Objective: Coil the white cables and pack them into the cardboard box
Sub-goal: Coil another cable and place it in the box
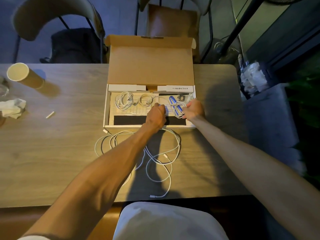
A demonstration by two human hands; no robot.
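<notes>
The cardboard box [150,71] lies open on the table with its lid standing up at the back. Inside it rest two coiled white cables, one at the left [123,100] and one beside it [145,100]. A third white coil [180,110] sits over the right part of the box, and my right hand [194,109] is closed on it. My left hand [155,113] reaches into the box's middle and pinches a strand of the same cable. Loose white cables [161,153] sprawl in tangled loops on the table in front of the box.
A cardboard tube [26,76] lies at the far left, with crumpled paper [13,108] and a small white stick [50,114] near it. Chairs stand behind the wooden table [52,153]. A dark strip and printed sheets line the box's floor.
</notes>
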